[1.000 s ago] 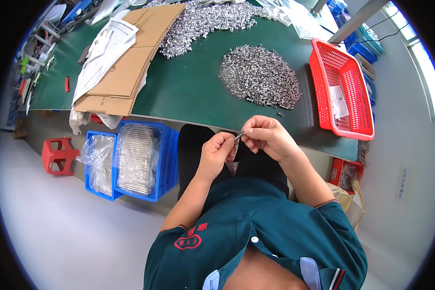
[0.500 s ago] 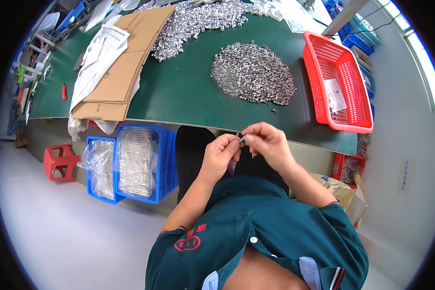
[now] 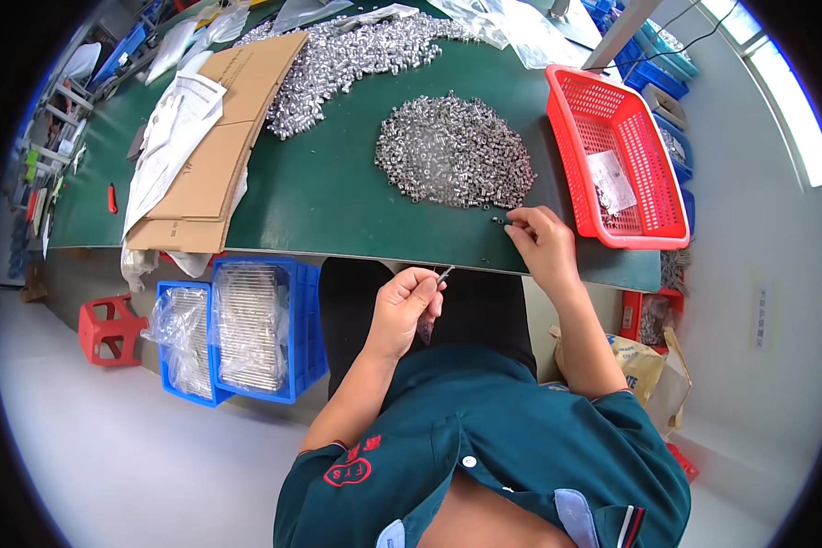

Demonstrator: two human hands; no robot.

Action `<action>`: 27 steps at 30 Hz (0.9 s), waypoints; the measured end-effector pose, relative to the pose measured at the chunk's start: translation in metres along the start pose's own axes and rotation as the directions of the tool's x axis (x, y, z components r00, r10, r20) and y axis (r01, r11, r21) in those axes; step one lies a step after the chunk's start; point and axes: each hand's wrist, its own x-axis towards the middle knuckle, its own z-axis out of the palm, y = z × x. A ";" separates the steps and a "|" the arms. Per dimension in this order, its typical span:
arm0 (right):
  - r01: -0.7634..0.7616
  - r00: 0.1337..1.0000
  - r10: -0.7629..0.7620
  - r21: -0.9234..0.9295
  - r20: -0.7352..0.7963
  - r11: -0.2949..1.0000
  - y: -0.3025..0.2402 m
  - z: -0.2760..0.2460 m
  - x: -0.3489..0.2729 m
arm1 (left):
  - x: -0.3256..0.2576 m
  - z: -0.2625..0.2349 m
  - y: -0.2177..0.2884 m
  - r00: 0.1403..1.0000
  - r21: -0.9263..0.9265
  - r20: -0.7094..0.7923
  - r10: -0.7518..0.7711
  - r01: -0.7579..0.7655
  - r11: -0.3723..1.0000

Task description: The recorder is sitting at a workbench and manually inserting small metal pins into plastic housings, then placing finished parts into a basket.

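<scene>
My left hand is closed around a slim tool with a thin metal tip, just off the front edge of the table. A dark purplish part shows below its fingers; whether it belongs to the tool I cannot tell. Over the table, my right hand has thumb and forefinger nearly together at a small metal sleeve by the near side of a pile. That pile of small silvery metal sleeves lies on the green table, partly under a glare.
Beyond lies a larger heap of shiny metal pieces. A red perforated basket stands at the right. Flattened cardboard with papers covers the left. Blue crates and a red stool stand below on the left.
My right hand has left my left hand and moved forward and right to the loose sleeves beside the pile. The left hand keeps its tool, whose tip now shows. The view has shifted slightly.
</scene>
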 end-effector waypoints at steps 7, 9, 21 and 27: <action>0.012 1.000 -0.017 -0.244 -0.021 0.970 -0.005 0.011 0.001 | -0.002 0.000 0.001 1.000 0.045 -0.025 0.002 -0.001 0.999; 0.042 0.997 -0.057 -0.276 -0.048 0.960 -0.002 0.010 0.000 | -0.001 0.000 0.001 1.000 0.047 -0.027 0.007 -0.006 0.999; -0.735 0.677 0.137 0.655 0.723 0.177 -0.030 0.012 -0.020 | 0.000 0.007 0.004 0.999 0.238 -0.007 0.050 -0.046 0.970; -0.807 0.589 0.102 0.577 0.801 0.126 -0.031 0.012 -0.016 | -0.005 0.001 0.008 0.996 0.385 0.002 0.085 -0.080 0.919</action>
